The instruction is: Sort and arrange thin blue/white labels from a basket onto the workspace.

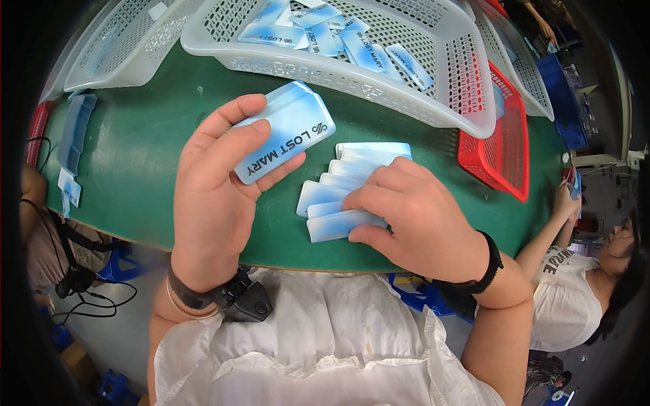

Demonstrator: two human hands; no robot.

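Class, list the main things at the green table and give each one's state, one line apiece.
Left hand: gripping the held cards
Held cards: stacked, raised off the table
Right hand: curled, touching the spread cards
Spread cards: overlapping, lying on the table
Middle basket: loose cards inside
Red basket: partly hidden by the middle basket

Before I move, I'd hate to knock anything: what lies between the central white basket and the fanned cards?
In the head view, just bare green table separates the central white basket from the fanned cards.
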